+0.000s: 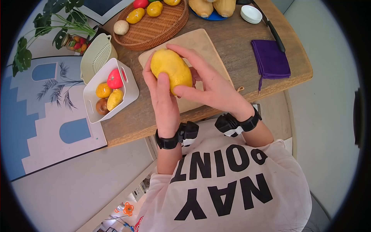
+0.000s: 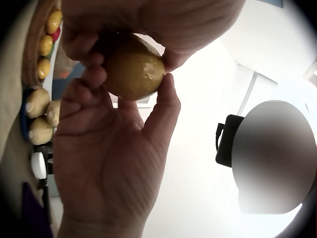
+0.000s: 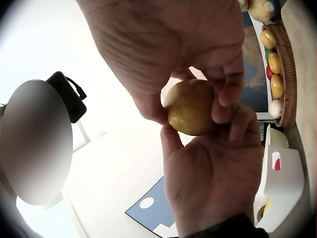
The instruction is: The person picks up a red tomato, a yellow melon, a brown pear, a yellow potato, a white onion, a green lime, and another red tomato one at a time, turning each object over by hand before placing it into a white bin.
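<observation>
A yellow oval fruit (image 1: 168, 63) is held above the pale cutting board (image 1: 206, 42) between both hands. The left hand (image 1: 162, 98) grips its left side, with the thumb on the near face; the right hand (image 1: 214, 85) grips it from the right, fingers over the far end and thumb low on the near side. In the left wrist view the fruit (image 2: 133, 69) sits between the left hand (image 2: 153, 22) above and the right hand (image 2: 111, 153) below. The right wrist view shows the fruit (image 3: 190, 106) between the right hand (image 3: 168, 44) above and the left hand (image 3: 213, 168) below.
A white bin (image 1: 131, 83) of colourful fruit and a green colander (image 1: 96, 56) stand left. Beyond the board are a wicker tray (image 1: 154, 33) and a blue plate (image 1: 212, 16). White dishes (image 1: 251, 14), a black-handled knife (image 1: 275, 36) and purple cloth (image 1: 272, 60) lie right.
</observation>
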The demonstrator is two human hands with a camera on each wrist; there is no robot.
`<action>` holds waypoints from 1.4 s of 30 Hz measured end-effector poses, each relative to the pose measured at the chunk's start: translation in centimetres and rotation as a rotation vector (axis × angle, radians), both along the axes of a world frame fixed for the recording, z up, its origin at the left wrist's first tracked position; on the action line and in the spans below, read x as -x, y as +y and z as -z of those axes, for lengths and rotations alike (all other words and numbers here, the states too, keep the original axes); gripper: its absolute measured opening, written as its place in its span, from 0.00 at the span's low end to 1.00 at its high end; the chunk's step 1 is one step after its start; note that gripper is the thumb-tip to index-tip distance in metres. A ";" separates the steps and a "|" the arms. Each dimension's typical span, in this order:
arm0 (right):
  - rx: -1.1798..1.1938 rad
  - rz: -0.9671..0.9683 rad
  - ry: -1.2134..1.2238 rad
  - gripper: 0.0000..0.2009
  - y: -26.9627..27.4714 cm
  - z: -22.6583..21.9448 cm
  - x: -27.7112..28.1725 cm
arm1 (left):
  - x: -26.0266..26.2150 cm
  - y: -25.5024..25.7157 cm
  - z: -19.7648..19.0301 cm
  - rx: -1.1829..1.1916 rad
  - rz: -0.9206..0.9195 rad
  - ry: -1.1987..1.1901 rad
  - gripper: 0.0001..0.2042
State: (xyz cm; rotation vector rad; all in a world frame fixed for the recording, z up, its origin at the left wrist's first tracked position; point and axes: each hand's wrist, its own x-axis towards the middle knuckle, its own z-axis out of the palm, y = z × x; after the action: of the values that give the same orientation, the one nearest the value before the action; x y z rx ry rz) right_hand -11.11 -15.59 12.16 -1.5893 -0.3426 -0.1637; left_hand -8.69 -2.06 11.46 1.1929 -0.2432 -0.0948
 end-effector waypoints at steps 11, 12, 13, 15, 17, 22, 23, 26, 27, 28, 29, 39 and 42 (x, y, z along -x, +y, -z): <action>-0.185 0.015 0.126 0.25 -0.1 -0.6 -0.1 | -0.2 -0.1 0.5 -0.098 -0.023 -0.224 0.27; -0.186 0.018 0.150 0.24 -0.1 -0.5 -0.1 | -0.3 -0.1 0.6 -0.115 -0.031 -0.237 0.27; -0.188 0.012 0.149 0.24 -0.1 -0.5 0.0 | -0.4 0.0 0.6 -0.132 -0.040 -0.250 0.27; -0.193 -0.001 0.145 0.25 0.0 -0.4 0.0 | -0.6 0.1 0.6 -0.162 -0.068 -0.264 0.27; -0.138 -0.018 0.123 0.26 0.0 0.0 -0.1 | -0.7 0.3 0.6 -0.191 -0.108 -0.262 0.28; -0.076 -0.036 -0.012 0.27 0.6 1.5 -0.7 | -0.9 0.2 0.3 -0.247 -0.187 -0.218 0.28; -0.077 -0.042 0.006 0.28 0.5 1.3 -0.6 | -0.9 0.2 0.3 -0.256 -0.194 -0.225 0.28; -0.066 0.009 0.016 0.27 0.7 0.9 -0.2 | -0.9 0.4 0.1 -0.305 -0.155 -0.231 0.27; -0.060 0.037 0.011 0.27 0.8 0.8 -0.2 | -0.7 0.3 0.0 -0.318 -0.141 -0.247 0.26; -0.083 0.074 -0.003 0.26 1.0 0.9 -0.3 | -0.5 0.1 -0.1 -0.330 -0.126 -0.263 0.26; -0.105 0.112 -0.017 0.26 1.1 1.2 -0.6 | -0.4 -0.1 -0.1 -0.342 -0.111 -0.279 0.25; 0.053 0.145 0.011 0.24 0.3 -0.2 -0.1 | -0.6 -0.3 0.2 -0.105 -0.003 -0.154 0.25; 0.057 0.147 -0.023 0.23 0.6 0.7 -0.5 | -0.4 -0.1 0.0 -0.154 -0.037 -0.138 0.22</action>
State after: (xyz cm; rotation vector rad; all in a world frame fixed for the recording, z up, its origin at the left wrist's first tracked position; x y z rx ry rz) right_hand -10.62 -15.03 11.49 -1.6705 -0.2501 -0.2881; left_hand -8.28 -2.18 11.48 1.3582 -0.3393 0.0020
